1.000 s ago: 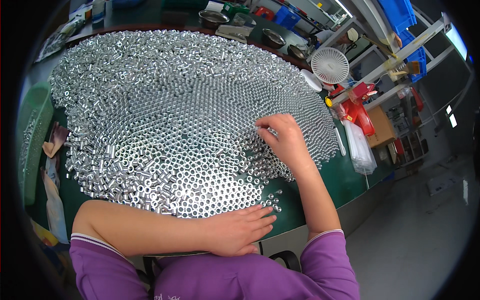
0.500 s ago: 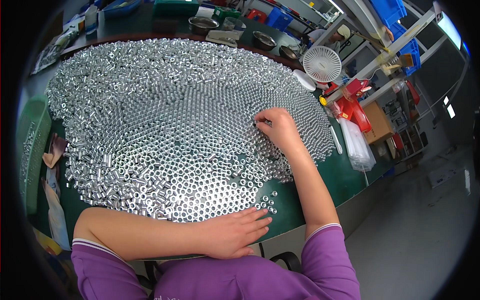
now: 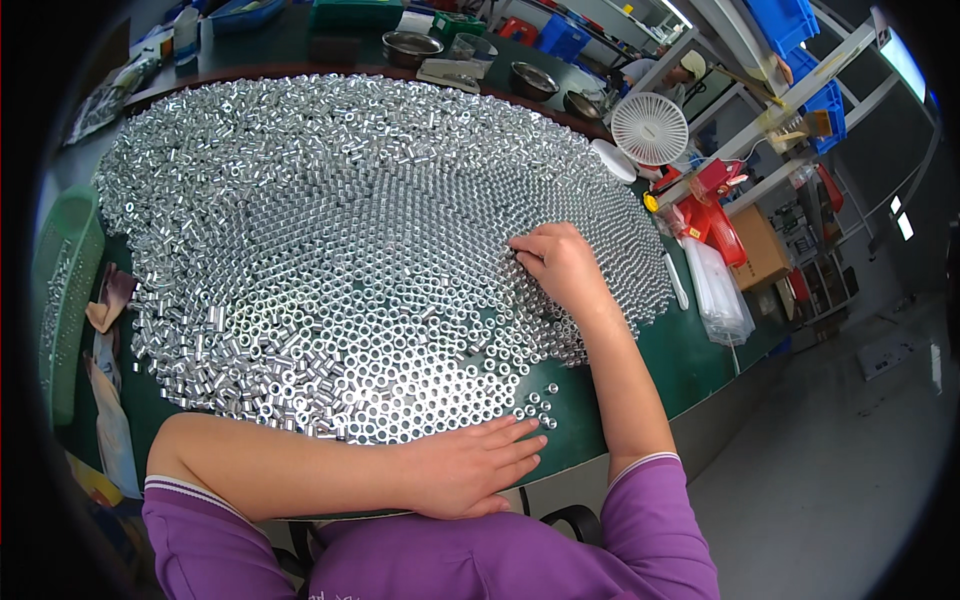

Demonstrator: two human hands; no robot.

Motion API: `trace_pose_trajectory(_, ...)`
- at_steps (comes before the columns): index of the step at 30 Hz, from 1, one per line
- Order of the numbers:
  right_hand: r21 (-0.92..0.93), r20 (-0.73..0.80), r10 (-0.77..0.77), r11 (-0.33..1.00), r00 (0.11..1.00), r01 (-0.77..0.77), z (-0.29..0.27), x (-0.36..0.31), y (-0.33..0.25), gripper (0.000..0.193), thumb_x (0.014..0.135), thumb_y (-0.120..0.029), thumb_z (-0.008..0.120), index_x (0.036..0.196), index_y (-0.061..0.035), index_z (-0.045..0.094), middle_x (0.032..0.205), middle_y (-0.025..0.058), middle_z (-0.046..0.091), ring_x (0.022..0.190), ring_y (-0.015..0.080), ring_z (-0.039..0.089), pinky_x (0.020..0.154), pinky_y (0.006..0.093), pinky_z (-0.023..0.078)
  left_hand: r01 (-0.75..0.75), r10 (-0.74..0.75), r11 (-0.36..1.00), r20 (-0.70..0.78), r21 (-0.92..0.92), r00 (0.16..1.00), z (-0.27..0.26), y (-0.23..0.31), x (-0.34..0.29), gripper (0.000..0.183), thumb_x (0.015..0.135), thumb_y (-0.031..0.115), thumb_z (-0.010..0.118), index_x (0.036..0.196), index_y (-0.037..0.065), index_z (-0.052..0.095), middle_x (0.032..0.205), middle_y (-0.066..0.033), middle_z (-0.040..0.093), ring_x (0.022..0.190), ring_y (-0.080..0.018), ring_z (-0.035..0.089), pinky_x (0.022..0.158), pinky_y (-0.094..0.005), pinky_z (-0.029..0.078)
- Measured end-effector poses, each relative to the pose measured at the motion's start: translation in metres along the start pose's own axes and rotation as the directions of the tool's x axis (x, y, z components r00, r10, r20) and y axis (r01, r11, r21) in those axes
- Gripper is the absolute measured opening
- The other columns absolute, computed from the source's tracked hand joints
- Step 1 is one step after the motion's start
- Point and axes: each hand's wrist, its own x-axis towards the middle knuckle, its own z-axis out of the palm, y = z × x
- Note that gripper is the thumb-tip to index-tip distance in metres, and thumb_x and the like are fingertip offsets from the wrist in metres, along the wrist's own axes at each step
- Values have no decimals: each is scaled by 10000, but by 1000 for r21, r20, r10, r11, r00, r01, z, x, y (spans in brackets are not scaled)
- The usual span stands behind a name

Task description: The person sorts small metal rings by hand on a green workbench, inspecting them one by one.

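Observation:
A broad layer of small silver metal sleeves [image 3: 380, 230] covers the table. Many in the middle stand upright in tight rows, while those at the back and front left lie tumbled. Over the right part of the rows, my right hand [image 3: 566, 262] has thumb and forefinger pinched together at the sleeves; what sits between the fingertips is too small to make out. My left hand [image 3: 475, 468] rests flat on the front table edge, fingers stretched out and holding nothing. Several loose sleeves [image 3: 545, 408] stand just beyond its fingertips.
A green basket [image 3: 75, 270] with small parts stands at the left, a cloth [image 3: 108, 390] beside it. Metal bowls [image 3: 412, 46] line the back. To the right are a white fan [image 3: 650, 130], a red bin [image 3: 718, 232] and clear plastic bags [image 3: 716, 295].
My right hand has dipped slightly toward me, its fingertips staying near the same sleeves. My left hand has stayed in place.

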Motion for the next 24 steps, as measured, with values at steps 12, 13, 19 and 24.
trace_pose_trajectory(12,94,-14,65,994,998,-63,0,0,-13,142,747,-101,685,884,-63,670,841,80,636,853,285,567,799,377,461,-8,8,1000,8,-2,1000,-3,2,1,554,926,325,466,1303,-77,409,1445,-243,294,1391,-356,211,1140,-472,184)
trace_pose_trajectory(13,92,-19,73,993,997,-71,-6,-2,-14,142,747,-101,685,884,-63,670,841,80,636,853,285,567,799,377,461,-14,14,1000,17,-3,1000,-4,2,3,557,924,325,469,1304,-78,408,1444,-244,294,1390,-356,212,1138,-472,189)
trace_pose_trajectory(19,219,25,326,921,945,-323,-57,-30,-28,153,733,-79,684,882,-61,655,839,67,647,820,237,579,796,356,460,49,-49,999,61,-2,997,-7,2,2,573,909,324,499,1314,-70,408,1440,-222,315,1394,-339,208,1152,-448,164)
trace_pose_trajectory(24,209,177,258,933,950,-292,-63,-62,-32,142,726,-72,702,861,-48,666,814,65,647,771,201,610,722,324,484,55,-55,998,74,4,996,-10,4,2,575,915,322,496,1323,-69,392,1445,-220,308,1393,-338,212,1151,-449,170)
